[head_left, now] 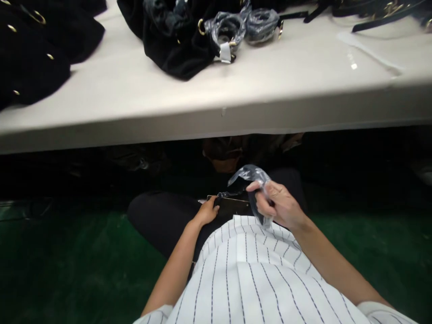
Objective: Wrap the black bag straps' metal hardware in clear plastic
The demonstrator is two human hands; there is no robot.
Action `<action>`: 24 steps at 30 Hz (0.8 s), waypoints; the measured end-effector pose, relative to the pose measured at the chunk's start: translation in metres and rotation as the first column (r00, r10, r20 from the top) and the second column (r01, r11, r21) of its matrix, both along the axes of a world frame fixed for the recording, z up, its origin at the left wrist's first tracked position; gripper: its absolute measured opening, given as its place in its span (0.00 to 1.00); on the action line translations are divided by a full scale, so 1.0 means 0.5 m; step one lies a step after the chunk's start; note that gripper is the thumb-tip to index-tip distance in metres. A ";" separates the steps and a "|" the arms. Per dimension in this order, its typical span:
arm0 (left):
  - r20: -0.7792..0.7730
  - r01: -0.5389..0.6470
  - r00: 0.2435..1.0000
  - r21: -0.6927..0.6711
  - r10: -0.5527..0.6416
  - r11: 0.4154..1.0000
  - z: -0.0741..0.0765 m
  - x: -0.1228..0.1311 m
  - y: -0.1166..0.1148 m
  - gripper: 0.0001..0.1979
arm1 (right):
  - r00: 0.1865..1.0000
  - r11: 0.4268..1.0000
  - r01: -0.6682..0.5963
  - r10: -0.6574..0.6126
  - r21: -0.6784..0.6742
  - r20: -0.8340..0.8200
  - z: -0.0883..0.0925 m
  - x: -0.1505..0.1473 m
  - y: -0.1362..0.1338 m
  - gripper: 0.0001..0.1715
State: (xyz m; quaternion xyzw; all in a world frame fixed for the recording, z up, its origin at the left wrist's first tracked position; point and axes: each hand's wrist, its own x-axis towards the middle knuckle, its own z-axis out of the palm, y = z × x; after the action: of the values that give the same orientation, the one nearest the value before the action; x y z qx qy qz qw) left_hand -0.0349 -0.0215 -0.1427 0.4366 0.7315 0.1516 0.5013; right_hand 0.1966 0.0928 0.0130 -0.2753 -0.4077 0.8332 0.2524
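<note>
My right hand [275, 202] is closed around a dark strap [251, 173] partly wrapped in clear plastic, which loops above and below the fingers. The strap's thin end runs left to a small shiny clasp [221, 195] beside my left hand [208, 210]. Fingers of my left hand are closed on the edge of a black bag [236, 207] lying on my lap, with a thin pale line along its top. Much of the bag is lost in shadow and behind my shirt.
A white-covered table [162, 108] spans the front. On it lie black cloth bags [182, 54] with gold eyelets, plastic-wrapped coiled straps [261, 24] and, at back right, thin black straps [388, 18]. A brownish item [224, 157] sits in the dark under the table.
</note>
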 end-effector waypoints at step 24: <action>0.934 -0.895 -0.012 -0.169 0.357 0.412 0.278 0.056 0.100 0.13 | 0.849 0.887 -0.461 0.450 -0.027 0.276 -0.050 -0.053 -0.077 0.31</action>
State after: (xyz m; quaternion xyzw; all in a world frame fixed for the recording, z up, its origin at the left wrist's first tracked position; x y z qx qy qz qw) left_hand -0.0067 0.0284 -0.0037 -0.0158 0.3850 0.7559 0.5293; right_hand 0.1700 0.0542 -0.0121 -0.2784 -0.5091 0.8144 -0.0056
